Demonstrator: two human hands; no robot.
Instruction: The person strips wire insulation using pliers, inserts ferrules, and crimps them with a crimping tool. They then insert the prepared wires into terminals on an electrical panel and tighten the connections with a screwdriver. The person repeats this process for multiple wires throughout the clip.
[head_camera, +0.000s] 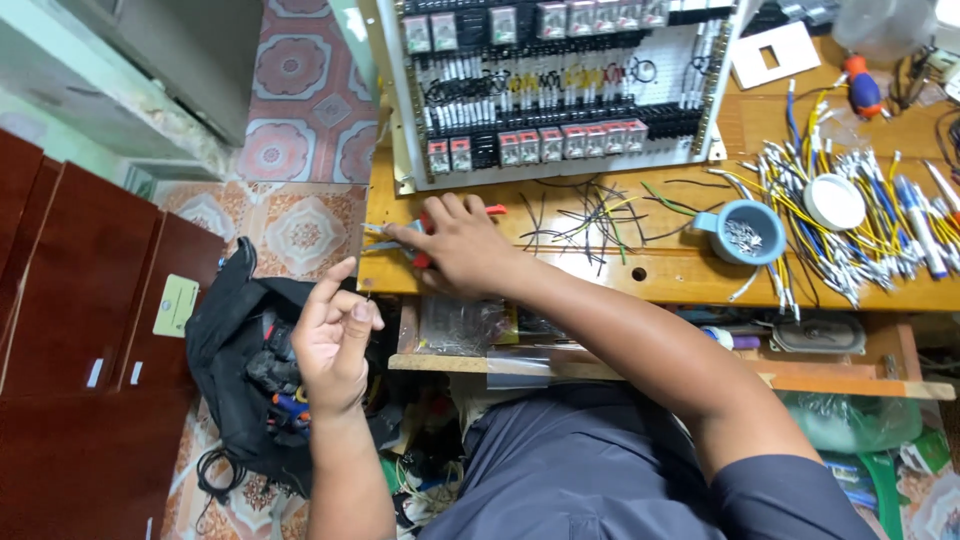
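Right hand (462, 245): resting on the wooden worktop (680, 270) at its left end, closed around red-handled pliers (425, 235), metal tips poking out past the fingers toward the edge.
Left hand (335, 340): raised off the worktop over a black tool bag (240, 350) on the tiled floor (300, 150), fingertips pinched on something too small to tell.
Pliers: under the right hand, above and to the right of the left hand, apart from it.
Nearby: loose wire offcuts (590, 215), blue cup (745, 232), white lid (834, 201), bundle of coloured wires (860, 235), wired panel (560, 85) behind.
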